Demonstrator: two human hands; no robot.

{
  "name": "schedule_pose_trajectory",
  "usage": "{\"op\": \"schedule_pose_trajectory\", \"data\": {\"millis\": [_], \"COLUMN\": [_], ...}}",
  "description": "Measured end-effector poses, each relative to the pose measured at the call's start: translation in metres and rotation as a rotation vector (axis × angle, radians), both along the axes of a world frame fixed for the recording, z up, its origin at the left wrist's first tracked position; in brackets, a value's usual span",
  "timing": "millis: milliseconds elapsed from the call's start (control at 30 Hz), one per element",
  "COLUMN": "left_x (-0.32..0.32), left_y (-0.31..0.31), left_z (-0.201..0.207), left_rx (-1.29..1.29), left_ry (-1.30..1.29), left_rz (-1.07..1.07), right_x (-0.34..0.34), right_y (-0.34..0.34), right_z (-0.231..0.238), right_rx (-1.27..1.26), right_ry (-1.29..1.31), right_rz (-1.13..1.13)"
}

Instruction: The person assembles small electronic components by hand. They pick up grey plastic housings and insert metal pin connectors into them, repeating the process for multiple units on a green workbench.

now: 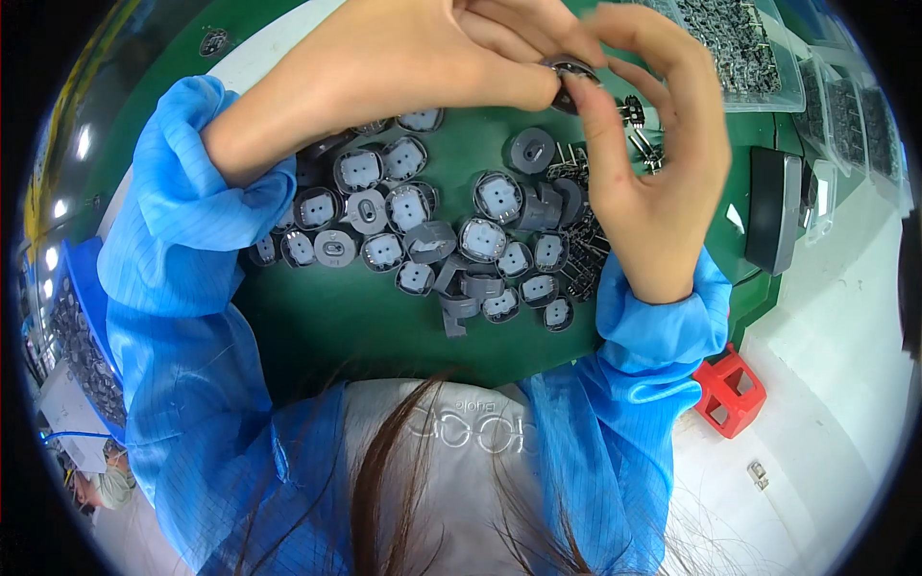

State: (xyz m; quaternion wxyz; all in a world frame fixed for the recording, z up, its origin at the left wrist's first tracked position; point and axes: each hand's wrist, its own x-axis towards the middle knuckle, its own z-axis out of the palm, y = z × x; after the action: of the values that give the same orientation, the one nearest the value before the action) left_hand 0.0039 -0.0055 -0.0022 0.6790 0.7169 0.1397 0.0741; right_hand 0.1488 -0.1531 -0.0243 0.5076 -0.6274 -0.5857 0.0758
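Note:
Above the far side of the green work table (327, 336), both hands meet at a small dark grey round housing (569, 81). My left hand (490, 60) comes across from the left and pinches the housing's left side with thumb and fingers. My right hand (663, 144) has its thumb pressed on the near face, fingers curled around the far side. Part of the housing is hidden by the fingers. Below the hands lie several grey round housings (482, 239), many with pale inserts facing up. Small black parts with metal pins (582, 264) lie in a heap beside my right wrist.
A clear plastic bin (789, 77) full of small metal-pinned parts stands far right, with more clear bins (845, 115) beyond. A black box (774, 209) sits at the table's right edge. A red stool (730, 392) is on the floor. At left stands a blue bin (84, 288) of dark parts.

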Motion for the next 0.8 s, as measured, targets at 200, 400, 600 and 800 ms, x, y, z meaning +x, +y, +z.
{"op": "schedule_pose_trajectory", "data": {"millis": [200,400,600,800], "left_x": [0.001,0.012,-0.009,0.006], "left_y": [-0.001,0.028,0.106,0.093], "left_z": [-0.013,0.001,-0.022,-0.045], "left_rx": [0.05,0.421,0.995,1.538], "left_ry": [-0.105,-0.064,0.162,-0.247], "left_rz": [0.043,0.06,0.357,0.215], "right_x": [0.013,0.013,0.024,0.029], "right_y": [-0.011,-0.017,-0.023,-0.023], "right_z": [-0.006,0.006,0.011,-0.001], "right_rx": [-0.271,-0.192,-0.388,-0.452], "right_ry": [0.484,0.022,-0.372,-0.347], "right_rz": [0.193,-0.164,-0.483,-0.422]}}
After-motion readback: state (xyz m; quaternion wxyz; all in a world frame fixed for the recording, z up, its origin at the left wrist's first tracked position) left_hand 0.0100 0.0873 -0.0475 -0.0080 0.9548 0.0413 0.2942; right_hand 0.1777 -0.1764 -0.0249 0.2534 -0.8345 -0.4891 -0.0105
